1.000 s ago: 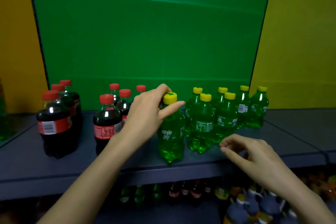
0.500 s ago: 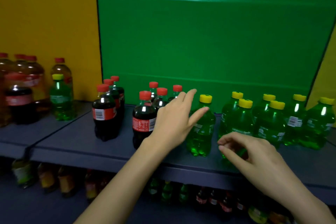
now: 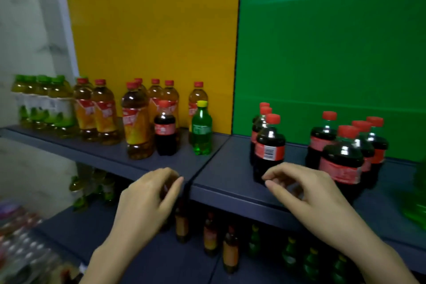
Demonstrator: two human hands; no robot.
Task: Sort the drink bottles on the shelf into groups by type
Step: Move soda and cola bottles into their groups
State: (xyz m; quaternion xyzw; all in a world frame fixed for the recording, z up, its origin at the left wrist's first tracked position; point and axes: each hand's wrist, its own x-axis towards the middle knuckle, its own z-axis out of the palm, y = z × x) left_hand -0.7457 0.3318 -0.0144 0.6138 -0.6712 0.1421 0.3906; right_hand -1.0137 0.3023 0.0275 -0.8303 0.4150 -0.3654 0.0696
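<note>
On the dark shelf, before the yellow panel, stand several amber tea bottles with red caps. Among them are one small cola bottle and one green soda bottle with a yellow cap. Before the green panel stand two clusters of cola bottles. My left hand hovers at the shelf's front edge, fingers loosely curled, holding nothing. My right hand hovers just in front of the nearest cola bottle, fingers apart and curled, empty. A green bottle shows blurred at the right edge.
A shrink-wrapped pack of green-capped tea bottles sits at the far left. The lower shelf holds more amber and green bottles. Packaged goods lie at the bottom left.
My view has swung left, from the green soda group to the tea section. My left hand let go of the green soda bottle and dropped to the shelf edge. Both hands are empty.
</note>
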